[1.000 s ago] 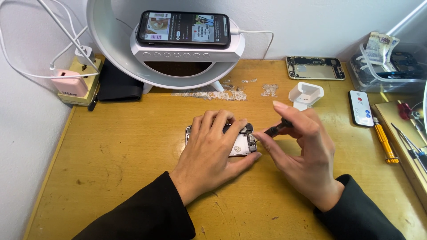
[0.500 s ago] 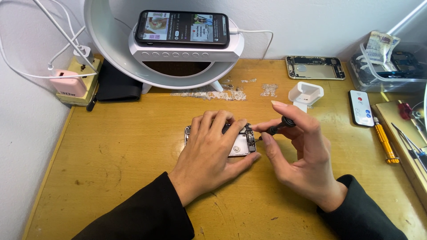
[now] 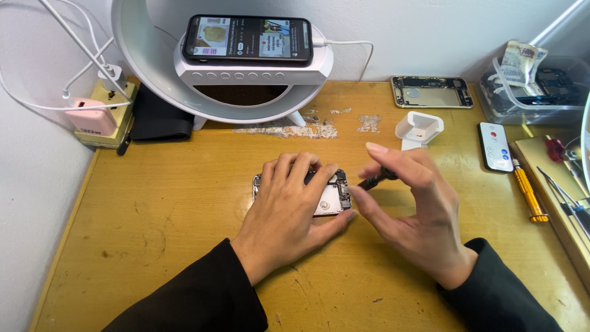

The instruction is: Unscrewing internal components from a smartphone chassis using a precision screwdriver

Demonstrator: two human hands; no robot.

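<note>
wooden desk (image 3: 153, 233), mid-repair: over the last second our right hand (image 3: 418, 209) has drawn the small dark screwdriver (image 3: 375, 179), pinched in its fingers, down toward the opened phone (image 3: 332, 195). our left hand (image 3: 289, 209) lies flat on the phone at the desk's middle, pinning it, circuitry bared at its right end.

I see a dark smartphone w/ lit screen (image 3: 247, 38) lying on a white ring-shaped stand (image 3: 253, 72) at the back of the worn wooden desk (image 3: 153, 215). Left: pink plug adapter (image 3: 90, 118), black pouch (image 3: 161, 117). Right: bare phone back housing (image 3: 432, 91), small white remote (image 3: 495, 146), yellow-handled screwdriver (image 3: 530, 192), clear plastic tray (image 3: 533, 92).
</note>
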